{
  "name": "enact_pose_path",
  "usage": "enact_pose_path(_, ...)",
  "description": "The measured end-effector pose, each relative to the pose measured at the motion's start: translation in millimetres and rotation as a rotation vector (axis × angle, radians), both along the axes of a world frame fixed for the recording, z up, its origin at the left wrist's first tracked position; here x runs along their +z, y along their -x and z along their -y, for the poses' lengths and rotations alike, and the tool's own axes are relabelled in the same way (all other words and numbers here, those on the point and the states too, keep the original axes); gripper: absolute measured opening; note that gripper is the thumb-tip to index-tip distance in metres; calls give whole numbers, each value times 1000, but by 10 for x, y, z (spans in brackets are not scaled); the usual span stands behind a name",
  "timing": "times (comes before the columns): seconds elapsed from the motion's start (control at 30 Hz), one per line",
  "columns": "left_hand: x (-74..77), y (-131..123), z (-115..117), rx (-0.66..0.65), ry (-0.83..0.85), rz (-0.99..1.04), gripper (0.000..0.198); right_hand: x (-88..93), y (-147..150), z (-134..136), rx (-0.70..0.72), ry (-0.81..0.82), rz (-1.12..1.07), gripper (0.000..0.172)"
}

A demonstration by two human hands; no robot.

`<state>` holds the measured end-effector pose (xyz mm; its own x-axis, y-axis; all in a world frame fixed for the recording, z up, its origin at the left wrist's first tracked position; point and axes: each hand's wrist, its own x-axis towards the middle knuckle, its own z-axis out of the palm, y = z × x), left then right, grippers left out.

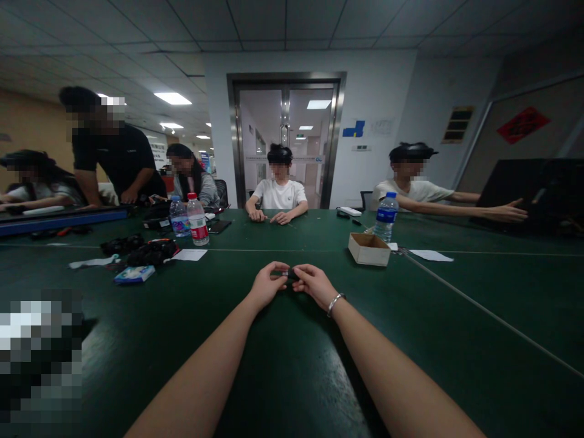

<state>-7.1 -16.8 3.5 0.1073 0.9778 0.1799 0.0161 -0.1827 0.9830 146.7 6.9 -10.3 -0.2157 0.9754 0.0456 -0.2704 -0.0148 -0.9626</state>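
Observation:
A small dark stick-like object with a pale, shiny section (290, 275) spans the gap between my two hands, just above the green table (292, 359). My left hand (268, 286) pinches its left end between thumb and fingers. On the other end, my right hand (314, 285) grips the dark part, with a silver bracelet (336, 304) around that wrist. The fingers cover much of the object, and it is too small to tell its exact kind.
An open cardboard box (368, 250) stands right of my hands, before a blue-capped bottle (385, 218). Two bottles, a red-capped one (198, 220) among them, dark gear (155, 250) and a blue-white packet (134, 275) lie left. Several people sit or stand around the table.

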Motion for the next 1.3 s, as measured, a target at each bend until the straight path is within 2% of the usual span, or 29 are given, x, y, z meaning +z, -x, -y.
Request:
enact_pose_path(0.23, -37, -29, -75, 84, 138, 42, 17, -15, -8, -1, 5, -20, 6, 14)
enact_pose_path(0.33, -36, -22, -69, 76, 84, 28, 15, -25, -9, -8, 1, -23, -1, 16)
enact_pose_path(0.57, -19, 44, -19, 0, -19, 3, 25, -14, -5, -7, -2, -6, -1, 15)
enact_pose_path(0.8, -19, 26, -55, 31, 62, 6, 25, 8, -15, 23, 31, -23, 1, 19)
enact_pose_path(0.97, -95, 14, -117, 56, 37, -146, 24, 59, -27, 68, 107, -43, 5, 27)
enact_pose_path(1.07, -112, 3, -112, 20, 17, -180, 34, 76, -25, 76, 95, -21, -11, 26)
enact_pose_path(1.3, -57, -13, -73, -19, 42, -111, 24, 62, -19, 62, 51, -1, -43, 23)
